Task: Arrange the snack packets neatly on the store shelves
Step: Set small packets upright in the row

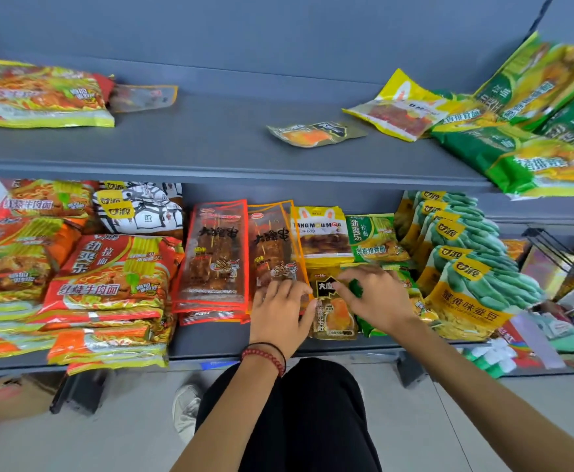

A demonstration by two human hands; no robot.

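On the lower shelf (238, 338), my left hand (278, 315) lies with spread fingers on the near end of an orange-edged skewer packet (272, 247). Beside it stands a stack of red-edged skewer packets (215, 253). My right hand (377, 298) rests on a gold and black packet (333, 311) and on green noodle packets (377, 238) to its right, fingers loosely curved. A yellow rabbit packet (319, 233) lies behind them. On the upper shelf (210, 137) lies one small gold packet (316, 133).
Red noodle packets (108, 277) fill the lower left. Green bean bags (469, 267) stand in a row at the lower right. The upper shelf holds red noodle packs (37, 97) at the left and green noodle packs (531, 124) at the right. My knees and a shoe (186, 410) are below.
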